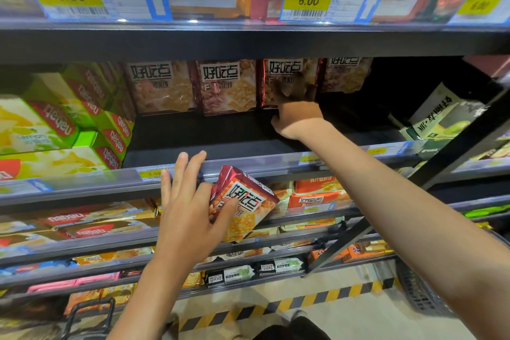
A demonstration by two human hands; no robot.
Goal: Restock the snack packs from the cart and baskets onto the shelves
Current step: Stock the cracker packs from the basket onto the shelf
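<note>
The snack pack (242, 203), a red-edged biscuit packet, sits tilted in front of the shelf edge (248, 165), its long axis running from upper left down to lower right; the left hand (190, 215) holds it from the left side, thumb pressed on its printed face, while the index, middle and ring fingers (180, 171) stand straight and spread above the packet, their tips at the shelf's price rail; whether any finger curls behind the pack cannot be told. Up and to the right of those fingers, deep on the shelf, stands a row of matching packs (226, 85), upright and facing out; the right hand (296, 116) reaches in to the third pack in the row (284, 80), its fingers blurred against the pack's face, so whether they pinch or merely push it cannot be told. Bare shelf floor lies between the held pack and the row, just beyond the left fingertips; the left hand is the nearer one to that gap, so the pack likely needs lifting over the rail, turning upright, and sliding back. Left of the fingers sit green wafer boxes (69, 119).
</note>
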